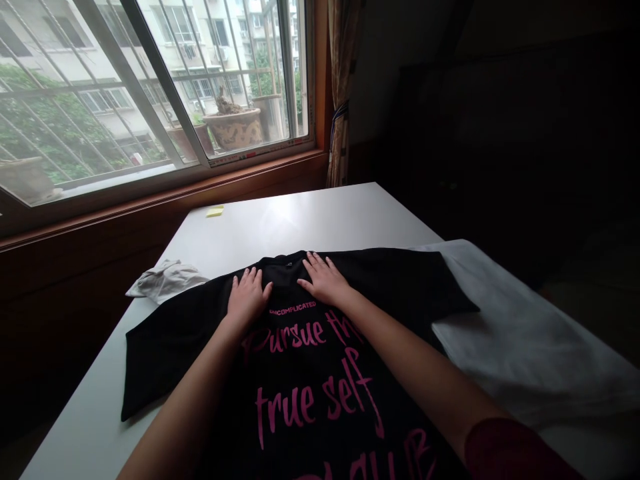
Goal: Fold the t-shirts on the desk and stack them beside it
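Note:
A black T-shirt (pixel 310 363) with pink lettering lies spread out, its neckline towards the far side and its sleeves out to both sides. My left hand (pixel 249 292) rests flat on it, left of the neckline, with fingers stretched out. To the right of the neckline, my right hand (pixel 324 277) also lies flat on the cloth, fingers spread. Neither hand grips the fabric. The shirt's lower part runs out of view at the bottom, and my forearms cover some of the print.
Beneath the shirt is a white table (pixel 320 223). A crumpled pale cloth (pixel 167 281) lies at its left edge, and a whitish sheet of fabric (pixel 520 347) hangs over the right side. A yellow sticky note (pixel 215 211) sits near the far left corner. Beyond stands a barred window (pixel 195 87).

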Demonstrator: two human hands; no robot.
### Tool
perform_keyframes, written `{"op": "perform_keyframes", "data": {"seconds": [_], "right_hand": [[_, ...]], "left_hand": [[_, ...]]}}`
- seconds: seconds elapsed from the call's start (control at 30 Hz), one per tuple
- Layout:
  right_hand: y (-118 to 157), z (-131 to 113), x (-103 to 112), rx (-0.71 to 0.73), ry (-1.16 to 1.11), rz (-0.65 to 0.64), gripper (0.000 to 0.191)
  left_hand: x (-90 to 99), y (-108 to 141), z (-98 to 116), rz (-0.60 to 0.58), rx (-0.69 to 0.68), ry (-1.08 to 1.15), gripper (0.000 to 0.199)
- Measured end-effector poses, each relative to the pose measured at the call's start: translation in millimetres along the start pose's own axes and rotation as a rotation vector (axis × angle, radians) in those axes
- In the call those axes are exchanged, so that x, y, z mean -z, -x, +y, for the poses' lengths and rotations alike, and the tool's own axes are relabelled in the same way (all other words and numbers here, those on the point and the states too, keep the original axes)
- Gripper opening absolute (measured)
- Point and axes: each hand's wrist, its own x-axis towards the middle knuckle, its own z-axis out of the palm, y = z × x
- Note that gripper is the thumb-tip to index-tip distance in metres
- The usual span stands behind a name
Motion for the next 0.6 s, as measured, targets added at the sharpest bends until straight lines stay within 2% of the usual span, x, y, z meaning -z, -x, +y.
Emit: {"op": "perform_keyframes", "data": {"seconds": [0.13, 0.3, 0.43, 0.6], "right_hand": [[-2.8, 10.1, -0.4, -0.016, 0.008, 0.012, 0.08], [-2.6, 32.5, 2.3, -0.078, 0.023, 0.041, 0.079], [-3.2, 37.8, 1.5, -0.076, 0.03, 0.036, 0.079], [-2.7, 38.1, 0.0, -0.071, 0.031, 0.038, 0.079]], "left_hand": [[-11.7, -16.7, 12.8, 0.006, 0.05, 0.03, 0.072], [-12.6, -19.1, -3.6, -0.004, -0.008, 0.058, 0.071], [-11.4, -2.8, -17.8, -0.005, -0.046, 0.058, 0.068], [-13.9, 36.2, -31.1, 0.034, -0.118, 0.094, 0.066]]}}
